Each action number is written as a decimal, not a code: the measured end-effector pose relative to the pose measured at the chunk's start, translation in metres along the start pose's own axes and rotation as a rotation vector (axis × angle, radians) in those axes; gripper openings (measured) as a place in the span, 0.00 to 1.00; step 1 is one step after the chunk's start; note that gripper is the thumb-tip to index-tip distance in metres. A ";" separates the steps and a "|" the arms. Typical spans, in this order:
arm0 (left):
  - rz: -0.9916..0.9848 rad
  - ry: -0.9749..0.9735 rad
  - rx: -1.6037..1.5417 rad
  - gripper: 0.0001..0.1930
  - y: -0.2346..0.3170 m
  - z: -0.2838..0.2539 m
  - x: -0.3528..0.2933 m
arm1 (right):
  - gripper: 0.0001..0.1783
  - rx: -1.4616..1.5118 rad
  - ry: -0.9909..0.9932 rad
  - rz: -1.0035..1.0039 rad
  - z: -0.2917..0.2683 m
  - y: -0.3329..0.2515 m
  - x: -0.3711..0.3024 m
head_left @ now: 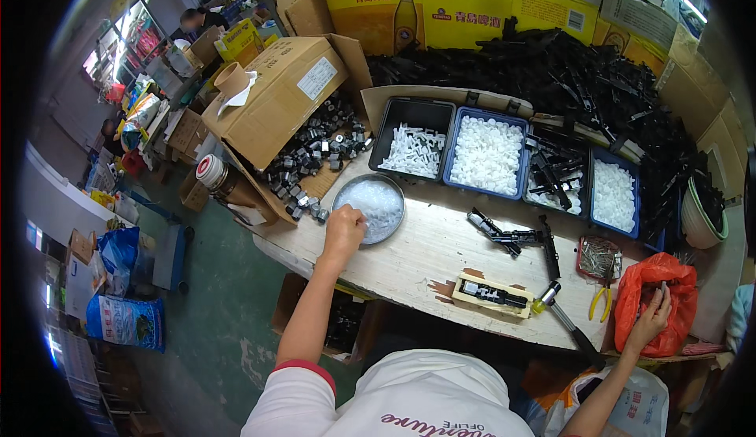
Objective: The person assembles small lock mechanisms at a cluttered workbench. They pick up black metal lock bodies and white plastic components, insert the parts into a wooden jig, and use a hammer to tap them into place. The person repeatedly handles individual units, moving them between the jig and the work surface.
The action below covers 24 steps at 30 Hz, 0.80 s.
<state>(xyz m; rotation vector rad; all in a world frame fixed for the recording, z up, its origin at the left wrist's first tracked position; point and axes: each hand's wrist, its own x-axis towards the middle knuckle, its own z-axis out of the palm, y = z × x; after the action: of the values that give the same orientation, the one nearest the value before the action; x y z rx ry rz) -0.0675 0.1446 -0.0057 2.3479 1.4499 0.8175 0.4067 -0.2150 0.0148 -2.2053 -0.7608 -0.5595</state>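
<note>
My left hand [345,232] is at the near rim of a round metal dish [403,210] that holds small whitish, translucent pieces. Its fingers are pinched together, and whatever lies between them is hidden. Over at the right, my right hand [652,320] reaches into the mouth of a red plastic bag [636,295]. Those fingers are drawn together near dark contents; what they grip is too small to name. On the bench between my hands, a black mechanical part [496,290] lies in a pale wooden holder [465,298]. A hammer [565,319] rests against the holder's right end.
Loose black assemblies [504,236] lie mid-bench. Plastic bins [450,149] of white and black parts line the back, before a heap of black pieces [504,67]. Yellow-handled pliers [600,303] lie by a small tray of metal pins [598,257]. Left stands a carton [276,94] with metallic parts.
</note>
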 end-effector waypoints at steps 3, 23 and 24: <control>-0.160 0.023 -0.298 0.05 -0.006 -0.009 -0.003 | 0.17 0.179 -0.047 -0.012 -0.001 -0.031 -0.007; -0.523 -0.498 -1.432 0.07 0.143 0.016 -0.048 | 0.11 0.682 -0.670 -0.571 0.055 -0.226 -0.089; -0.523 -0.505 -1.436 0.07 0.145 0.016 -0.049 | 0.11 0.682 -0.668 -0.568 0.054 -0.226 -0.089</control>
<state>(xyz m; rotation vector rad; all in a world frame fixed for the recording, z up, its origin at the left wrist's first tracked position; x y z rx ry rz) 0.0315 0.0348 0.0375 0.9105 0.6997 0.6516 0.2000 -0.0784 0.0388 -1.4936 -1.6627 0.2115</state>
